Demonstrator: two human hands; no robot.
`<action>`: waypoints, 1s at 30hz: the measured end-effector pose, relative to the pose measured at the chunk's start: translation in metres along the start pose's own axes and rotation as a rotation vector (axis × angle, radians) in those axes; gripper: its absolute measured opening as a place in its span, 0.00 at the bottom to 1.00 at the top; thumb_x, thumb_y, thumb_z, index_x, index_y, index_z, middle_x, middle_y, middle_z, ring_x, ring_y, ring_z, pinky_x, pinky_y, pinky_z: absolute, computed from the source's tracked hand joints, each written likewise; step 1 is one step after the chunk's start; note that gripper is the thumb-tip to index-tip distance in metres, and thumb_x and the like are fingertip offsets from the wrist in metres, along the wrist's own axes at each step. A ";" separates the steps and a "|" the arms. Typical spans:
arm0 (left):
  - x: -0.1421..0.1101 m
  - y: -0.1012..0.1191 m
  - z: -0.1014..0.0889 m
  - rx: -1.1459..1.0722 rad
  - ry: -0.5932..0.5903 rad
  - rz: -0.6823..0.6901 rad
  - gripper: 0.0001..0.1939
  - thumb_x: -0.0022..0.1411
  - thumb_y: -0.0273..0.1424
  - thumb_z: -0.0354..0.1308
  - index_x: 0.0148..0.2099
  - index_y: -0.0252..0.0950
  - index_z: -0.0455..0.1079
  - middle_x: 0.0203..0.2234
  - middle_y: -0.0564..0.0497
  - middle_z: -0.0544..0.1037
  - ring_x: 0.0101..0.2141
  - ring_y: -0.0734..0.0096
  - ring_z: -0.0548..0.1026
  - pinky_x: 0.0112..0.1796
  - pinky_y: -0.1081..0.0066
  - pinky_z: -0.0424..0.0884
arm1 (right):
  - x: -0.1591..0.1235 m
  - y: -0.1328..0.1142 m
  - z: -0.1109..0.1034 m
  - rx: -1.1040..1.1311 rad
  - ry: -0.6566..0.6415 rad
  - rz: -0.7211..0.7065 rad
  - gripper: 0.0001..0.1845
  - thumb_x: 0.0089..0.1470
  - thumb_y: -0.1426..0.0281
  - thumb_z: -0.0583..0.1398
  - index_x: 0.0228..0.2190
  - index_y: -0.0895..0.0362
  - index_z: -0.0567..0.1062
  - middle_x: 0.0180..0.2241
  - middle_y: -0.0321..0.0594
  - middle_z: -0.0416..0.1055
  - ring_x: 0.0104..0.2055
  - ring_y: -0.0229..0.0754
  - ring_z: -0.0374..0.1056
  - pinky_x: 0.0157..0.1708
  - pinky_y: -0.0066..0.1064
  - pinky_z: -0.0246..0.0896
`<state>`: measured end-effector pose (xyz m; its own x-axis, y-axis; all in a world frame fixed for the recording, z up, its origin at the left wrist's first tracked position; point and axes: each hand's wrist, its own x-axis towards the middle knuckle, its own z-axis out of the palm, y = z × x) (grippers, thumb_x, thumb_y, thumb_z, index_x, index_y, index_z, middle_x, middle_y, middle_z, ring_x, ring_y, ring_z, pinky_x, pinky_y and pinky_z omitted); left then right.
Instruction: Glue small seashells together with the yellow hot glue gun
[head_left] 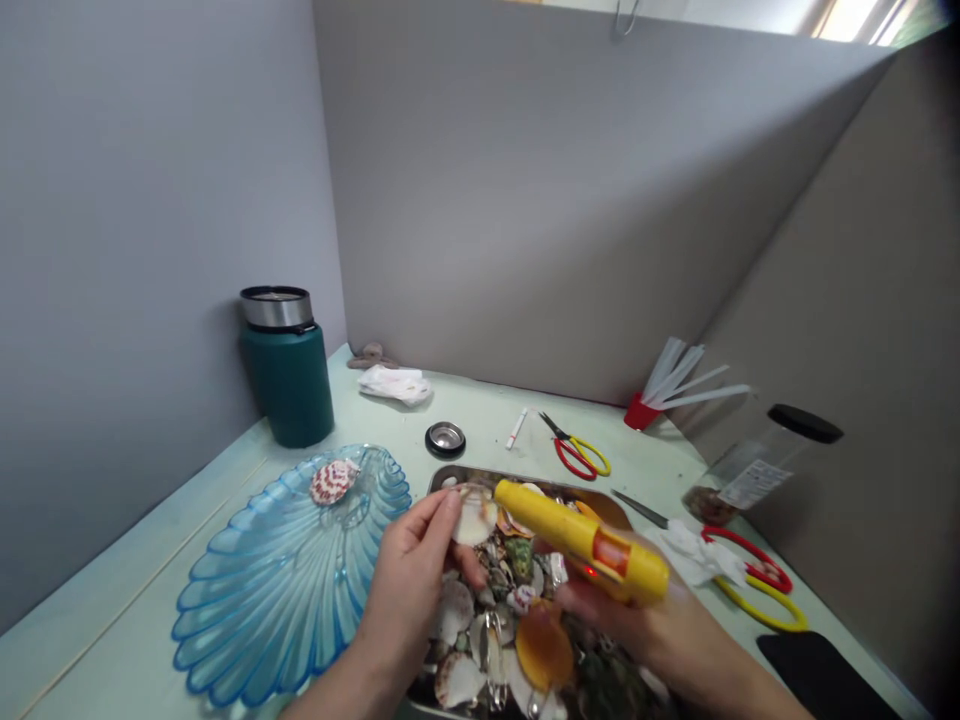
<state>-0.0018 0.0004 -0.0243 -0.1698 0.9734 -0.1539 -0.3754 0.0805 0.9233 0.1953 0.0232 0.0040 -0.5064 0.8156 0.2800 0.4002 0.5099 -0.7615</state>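
Between the fingertips of my left hand [416,565] is a pale scallop shell [475,516], held up over a metal tray [450,474] full of mixed shells. My right hand [634,610] is wrapped round a yellow glue gun [574,530] with a small red light on its side. The gun's nozzle end points left, close by the shell's right edge; whether it touches cannot be made out. Beneath both hands lie an orange shell [544,645], white scallop shells and clear-looking clips. Part of the tray is hidden by my hands.
To the left is a blue shell-shaped dish [277,590] holding a red-speckled shell [334,482]. Behind it stands a green flask [289,380]. Scissors [581,455], a red cup of glue sticks [642,411], a jar [750,475] and larger scissors [750,560] sit around the right side.
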 end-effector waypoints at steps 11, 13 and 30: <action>0.001 -0.005 -0.002 0.033 -0.022 0.014 0.17 0.61 0.41 0.54 0.43 0.34 0.72 0.11 0.55 0.72 0.17 0.75 0.68 0.25 0.77 0.64 | -0.008 0.014 0.008 -0.133 -0.099 0.041 0.10 0.54 0.60 0.60 0.35 0.53 0.73 0.33 0.37 0.74 0.34 0.44 0.69 0.33 0.31 0.62; 0.001 -0.005 -0.002 0.042 -0.018 0.012 0.17 0.60 0.42 0.54 0.44 0.34 0.72 0.11 0.55 0.72 0.18 0.75 0.69 0.24 0.78 0.64 | -0.009 0.013 0.008 -0.132 -0.103 0.045 0.12 0.54 0.60 0.60 0.38 0.52 0.74 0.36 0.38 0.74 0.36 0.45 0.69 0.34 0.32 0.62; 0.001 -0.004 -0.002 0.066 -0.009 -0.004 0.17 0.58 0.42 0.56 0.42 0.35 0.73 0.10 0.55 0.72 0.17 0.75 0.70 0.22 0.79 0.64 | -0.007 0.010 0.007 -0.091 -0.132 0.091 0.11 0.54 0.59 0.59 0.32 0.54 0.71 0.31 0.37 0.72 0.34 0.44 0.67 0.35 0.32 0.61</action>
<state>-0.0024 0.0010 -0.0291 -0.1600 0.9749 -0.1550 -0.3156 0.0983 0.9438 0.1972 0.0209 -0.0097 -0.5585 0.8195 0.1281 0.5135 0.4629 -0.7225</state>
